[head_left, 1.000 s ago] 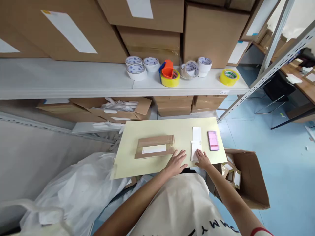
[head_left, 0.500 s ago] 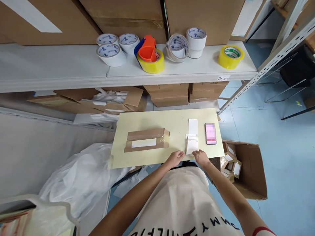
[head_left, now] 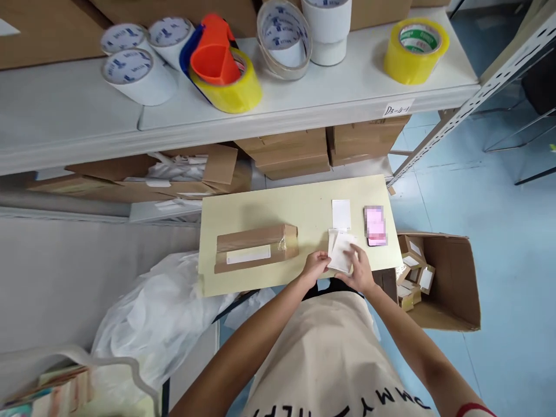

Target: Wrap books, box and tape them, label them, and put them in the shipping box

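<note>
Both my hands meet over a small stack of white labels (head_left: 340,252) at the near edge of a pale yellow board (head_left: 260,208). My left hand (head_left: 315,267) pinches the stack's lower left corner. My right hand (head_left: 359,269) grips its right side, fingers lying over the top sheet, which lifts a little off the board. A single white label (head_left: 341,214) lies just beyond the stack. A pink phone (head_left: 375,225) lies to the right of it. A taped brown parcel (head_left: 256,247) with a white label rests on the board's left half.
Above, a white shelf (head_left: 87,127) carries white tape rolls (head_left: 130,66), a yellow roll with an orange dispenser (head_left: 219,66) and another yellow roll (head_left: 414,43). An open cardboard box (head_left: 447,284) of small packets sits on the floor at right. White plastic bags (head_left: 152,324) lie at left.
My hands drew back to the board's near edge, then closed on the label stack and began lifting it. The camera has tilted down and moved closer to the shelf.
</note>
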`<action>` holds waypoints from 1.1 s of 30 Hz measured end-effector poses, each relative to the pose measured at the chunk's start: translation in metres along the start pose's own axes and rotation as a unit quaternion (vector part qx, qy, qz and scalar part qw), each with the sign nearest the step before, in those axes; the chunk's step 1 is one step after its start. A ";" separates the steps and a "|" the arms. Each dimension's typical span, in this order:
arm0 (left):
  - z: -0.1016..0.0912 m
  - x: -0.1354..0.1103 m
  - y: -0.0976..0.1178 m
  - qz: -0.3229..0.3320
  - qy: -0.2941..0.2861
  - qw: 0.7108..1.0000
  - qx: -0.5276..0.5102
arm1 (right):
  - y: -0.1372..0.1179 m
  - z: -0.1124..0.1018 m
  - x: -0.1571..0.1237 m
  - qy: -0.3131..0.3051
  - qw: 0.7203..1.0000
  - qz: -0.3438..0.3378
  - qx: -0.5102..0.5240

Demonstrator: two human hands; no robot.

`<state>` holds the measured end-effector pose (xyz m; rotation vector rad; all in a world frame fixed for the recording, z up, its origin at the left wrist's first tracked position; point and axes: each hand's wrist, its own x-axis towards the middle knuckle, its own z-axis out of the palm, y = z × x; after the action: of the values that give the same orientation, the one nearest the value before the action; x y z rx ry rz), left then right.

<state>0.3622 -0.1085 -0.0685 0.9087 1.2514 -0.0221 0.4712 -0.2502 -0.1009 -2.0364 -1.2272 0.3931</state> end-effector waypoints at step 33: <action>-0.015 -0.003 0.043 0.511 0.093 0.747 0.415 | 0.008 0.004 0.034 -0.190 0.972 0.040 0.133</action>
<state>0.3696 -0.0721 -0.0409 2.3518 0.7246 0.4260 0.4912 -0.2221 -0.1060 -1.8317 -1.2340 0.9703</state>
